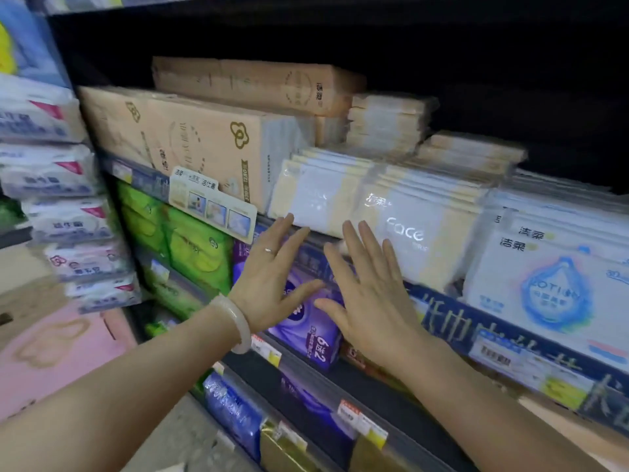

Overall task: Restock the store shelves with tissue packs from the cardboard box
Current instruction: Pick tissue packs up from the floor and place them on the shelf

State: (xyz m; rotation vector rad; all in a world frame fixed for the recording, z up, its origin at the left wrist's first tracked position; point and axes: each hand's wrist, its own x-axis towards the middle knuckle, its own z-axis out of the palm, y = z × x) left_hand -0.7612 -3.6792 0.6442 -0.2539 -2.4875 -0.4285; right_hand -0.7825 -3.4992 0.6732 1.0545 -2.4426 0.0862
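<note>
Two hands, left (269, 284) and right (369, 298), fingers spread flat, holding nothing; two cream-and-white plastic-wrapped tissue packs (384, 212) at 12 o'clock overhang the shelf edge (442, 308).

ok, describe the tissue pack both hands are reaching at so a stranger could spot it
Find the shelf level with the hands, above the purple packs. On its front edge, right of the tall orange pack, lies a white-and-cream pack. Only it reads "Face"; the white pack to its right shows a blue droplet.
</note>
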